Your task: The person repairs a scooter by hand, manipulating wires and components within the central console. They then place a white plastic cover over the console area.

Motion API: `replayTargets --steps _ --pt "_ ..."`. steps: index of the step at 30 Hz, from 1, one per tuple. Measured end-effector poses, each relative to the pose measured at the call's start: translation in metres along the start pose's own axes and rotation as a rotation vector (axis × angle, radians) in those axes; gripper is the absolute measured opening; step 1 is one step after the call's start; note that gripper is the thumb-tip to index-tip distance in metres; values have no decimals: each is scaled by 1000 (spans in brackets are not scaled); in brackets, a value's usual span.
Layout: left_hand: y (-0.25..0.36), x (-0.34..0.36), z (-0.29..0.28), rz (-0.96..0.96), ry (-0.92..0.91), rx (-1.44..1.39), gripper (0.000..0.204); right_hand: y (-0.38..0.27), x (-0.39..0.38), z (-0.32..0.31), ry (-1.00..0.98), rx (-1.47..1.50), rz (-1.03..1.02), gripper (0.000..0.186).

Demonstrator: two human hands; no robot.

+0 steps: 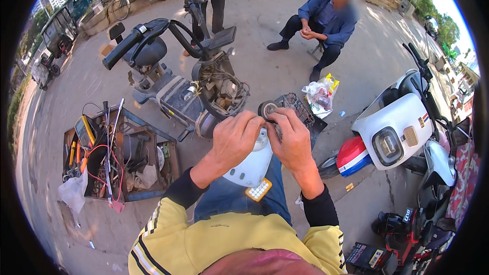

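Note:
In front of me both hands meet over a white scooter panel (249,169) that lies on my lap. My right hand (291,140) is closed, its fingers on a small round black roll (267,108) that looks like electrical tape. My left hand (235,135) pinches with thumb and fingertips right beside the roll; what lies between them is hidden. A yellow-framed light unit with white round lenses (258,190) rests on my jeans at the panel's near edge. Just beyond my hands stands an electric scooter (175,91) with its front open and wires (222,87) exposed.
To the left sits an open metal toolbox (170,160) with tools and a red cable. A wire basket (295,106) and plastic bag (322,95) lie beyond my right hand. A white scooter (397,132) stands right. One person sits (326,20); another stands (210,0).

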State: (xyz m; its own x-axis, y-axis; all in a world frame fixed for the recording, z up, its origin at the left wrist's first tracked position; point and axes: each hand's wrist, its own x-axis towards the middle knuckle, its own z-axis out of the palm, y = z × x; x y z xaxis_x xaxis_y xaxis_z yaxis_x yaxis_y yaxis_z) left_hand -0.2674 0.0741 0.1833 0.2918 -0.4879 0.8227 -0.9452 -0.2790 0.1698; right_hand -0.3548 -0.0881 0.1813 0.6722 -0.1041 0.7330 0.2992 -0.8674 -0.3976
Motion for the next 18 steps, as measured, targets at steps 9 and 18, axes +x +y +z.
replayTargets --steps 9,18 --pt "-4 -12 2 -98 -48 57 29 3 -7 18 -16 -22 89 25" --pt "-2 -21 9 34 -9 86 35 -1 -21 7 -59 47 177 23"
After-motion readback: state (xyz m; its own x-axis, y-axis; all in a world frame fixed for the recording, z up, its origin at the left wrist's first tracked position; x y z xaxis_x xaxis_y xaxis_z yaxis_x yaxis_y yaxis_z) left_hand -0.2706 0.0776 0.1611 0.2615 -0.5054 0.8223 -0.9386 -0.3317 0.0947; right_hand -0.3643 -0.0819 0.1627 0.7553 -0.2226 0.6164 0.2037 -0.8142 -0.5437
